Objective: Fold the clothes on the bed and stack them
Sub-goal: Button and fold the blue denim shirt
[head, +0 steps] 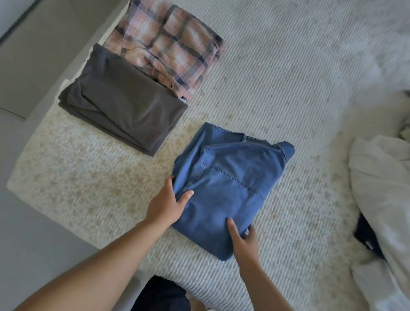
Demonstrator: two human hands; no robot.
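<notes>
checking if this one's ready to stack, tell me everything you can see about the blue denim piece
The blue denim garment is folded into a rough rectangle, lying flat on the cream ribbed bedcover, apart from the folded grey garment and the plaid one. It looks like mid-blue denim with visible stitched seams and a collar or band poking out at its far right corner. The left hand grips its left edge, thumb on top; the right hand holds its near edge, thumb on top. Some soft creases remain.

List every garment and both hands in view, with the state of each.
Denim garment: folded, gripped at both near corners.
Grey garment: folded, overlapping the plaid one.
Plaid garment: folded loosely.
White clothes: unfolded heap.
Left hand: gripping denim.
Right hand: gripping denim.
</notes>
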